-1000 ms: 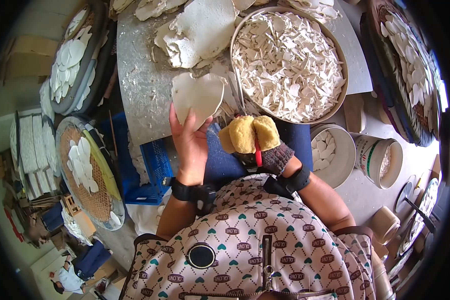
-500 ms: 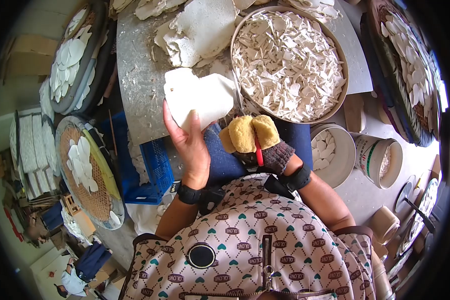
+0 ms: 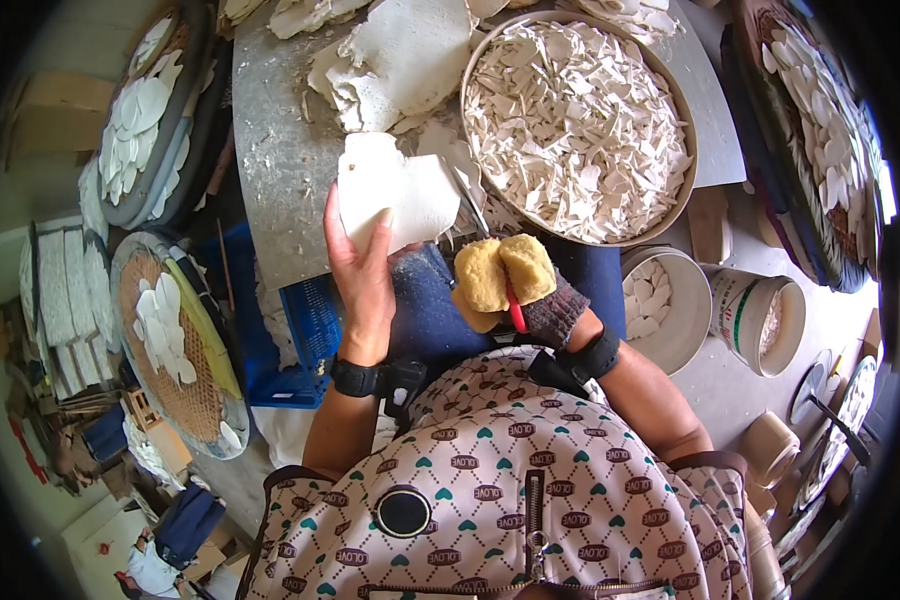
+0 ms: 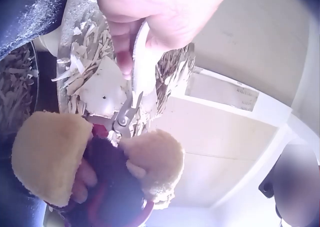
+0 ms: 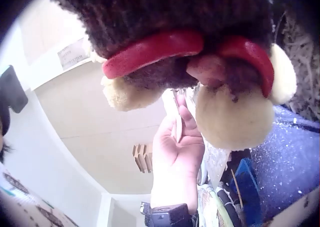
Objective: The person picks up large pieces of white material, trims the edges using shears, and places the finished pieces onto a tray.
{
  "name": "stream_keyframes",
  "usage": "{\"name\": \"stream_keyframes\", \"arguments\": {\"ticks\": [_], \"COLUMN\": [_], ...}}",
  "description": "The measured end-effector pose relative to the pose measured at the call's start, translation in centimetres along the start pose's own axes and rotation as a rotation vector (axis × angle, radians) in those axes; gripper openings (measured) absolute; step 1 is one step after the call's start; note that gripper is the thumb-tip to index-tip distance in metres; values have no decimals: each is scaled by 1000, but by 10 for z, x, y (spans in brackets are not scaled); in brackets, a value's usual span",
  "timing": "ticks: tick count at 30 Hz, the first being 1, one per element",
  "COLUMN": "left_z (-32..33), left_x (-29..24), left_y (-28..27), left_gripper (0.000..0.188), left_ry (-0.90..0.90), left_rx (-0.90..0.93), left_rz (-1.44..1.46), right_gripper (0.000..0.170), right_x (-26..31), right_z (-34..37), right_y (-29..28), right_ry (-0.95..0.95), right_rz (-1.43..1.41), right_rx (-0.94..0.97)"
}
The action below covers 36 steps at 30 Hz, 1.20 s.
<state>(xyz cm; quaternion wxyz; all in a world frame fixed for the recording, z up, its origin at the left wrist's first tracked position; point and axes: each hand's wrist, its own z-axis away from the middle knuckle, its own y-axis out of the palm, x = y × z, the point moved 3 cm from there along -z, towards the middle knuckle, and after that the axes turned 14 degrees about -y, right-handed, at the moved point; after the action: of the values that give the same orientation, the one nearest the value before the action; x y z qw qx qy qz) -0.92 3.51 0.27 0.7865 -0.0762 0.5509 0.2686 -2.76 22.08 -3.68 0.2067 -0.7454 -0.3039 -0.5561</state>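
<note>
A flat white piece (image 3: 392,192) with a stepped, uneven edge is pinched by my bare left hand (image 3: 362,262), thumb on its near face. Seen edge-on in the left wrist view, the piece (image 4: 144,67) stands beside the blades of metal shears (image 4: 123,121). My right hand (image 3: 530,300), in a dark knitted glove with yellow foam pads (image 3: 503,272), grips the shears' red handles (image 3: 515,308). In the right wrist view those handles (image 5: 155,49) curve round the gloved fingers; the palm side of my left hand (image 5: 177,152) is beyond. Pads hide part of my right fingers.
A round tray (image 3: 692,150) of white chips stands on the grey metal table (image 3: 280,190), beside larger white sheets (image 3: 405,60). Right of my knees are buckets (image 3: 682,345); to the left, a blue crate (image 3: 305,345) and a woven rack (image 3: 185,400) with flat white pieces.
The white piece has turned in my left hand and shows a brighter face. My left hand has shifted slightly left, away from the shears. The foam pads on my right hand have tilted a little.
</note>
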Motion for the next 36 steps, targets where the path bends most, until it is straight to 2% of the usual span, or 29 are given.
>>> {"name": "stream_keyframes", "arguments": {"ticks": [7, 10, 12, 13, 16, 19, 22, 25, 28, 32, 34, 35, 36], "left_z": [-9, -18, -23, -24, -28, -30, -31, -33, -33, -36, -37, -37, -39], "left_x": [-19, -20, -17, -17, -21, -26, -28, -27, -27, -25, -33, -37, -41], "left_y": [-7, -16, -21, -21, -22, -25, -25, -25, -24, -31, -36, -39, -46], "left_gripper": [62, 62, 59, 58, 56, 55, 55, 55, 57, 53, 42, 37, 32], "left_ry": [-160, -192, -158, -150, -165, -215, -255, -262, -252, -302, -321, -329, -241], "left_rx": [198, 207, 140, 139, 162, 195, 218, 231, 211, 224, 287, 318, 311], "left_rz": [-99, -64, -9, 11, -2, -50, -82, -85, -51, -34, -8, 4, 3], "right_gripper": [24, 20, 20, 24, 30, 30, 25, 21, 22, 21, 20, 20, 19], "right_x": [-9, 2, 7, 6, -6, -5, -9, -2, -12, -17, -15, -10, -3], "right_z": [-4, -6, -7, -6, 3, 4, 10, 8, 19, 24, 23, 21, 20], "right_y": [-3, -1, 3, 3, 4, 4, 6, 2, 2, -4, -9, -10, -12], "right_ry": [-34, 87, 238, -72, 28, 319, 357, 309, 327, 333, 306, 310, 313], "right_rz": [41, -354, -579, -196, -410, -876, -1091, -880, -807, -587, -451, -479, -507], "right_rx": [55, -11, -9, 84, 80, -4, -92, -16, -117, -51, 28, 18, 8]}}
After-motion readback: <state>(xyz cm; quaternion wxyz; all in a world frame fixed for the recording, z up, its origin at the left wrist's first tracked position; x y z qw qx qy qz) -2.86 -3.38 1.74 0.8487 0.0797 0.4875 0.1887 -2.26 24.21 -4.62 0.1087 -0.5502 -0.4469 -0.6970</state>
